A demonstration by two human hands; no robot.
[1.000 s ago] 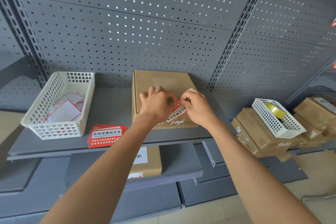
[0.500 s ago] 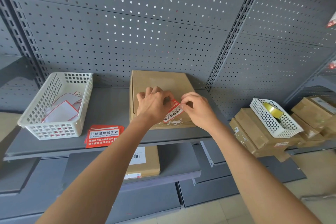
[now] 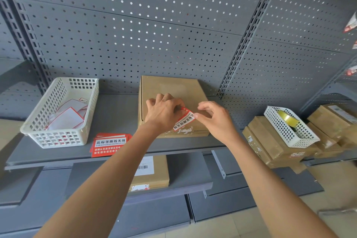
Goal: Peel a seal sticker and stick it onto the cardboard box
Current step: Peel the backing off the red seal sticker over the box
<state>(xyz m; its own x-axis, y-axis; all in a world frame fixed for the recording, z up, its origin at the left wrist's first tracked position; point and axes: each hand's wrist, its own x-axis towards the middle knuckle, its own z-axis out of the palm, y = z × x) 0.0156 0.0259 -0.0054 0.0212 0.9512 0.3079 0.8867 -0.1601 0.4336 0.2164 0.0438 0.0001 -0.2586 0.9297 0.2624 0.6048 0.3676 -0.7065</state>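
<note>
Sticker [image 3: 183,120] pinched by both hands over cardboard box [image 3: 170,91] on grey shelf [image 3: 116,114].

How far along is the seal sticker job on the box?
Done: a seal sticker is off its backing and lies across the near top of the cardboard box, angled toward the front edge. In hand: the left hand holds its upper end and the right hand touches its right edge. Left: pressing it flat; whether it is fully stuck cannot be told.

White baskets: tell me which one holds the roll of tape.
The right white basket, perched on stacked cardboard boxes, holds the yellow tape roll; the left basket holds white sheets.
</note>
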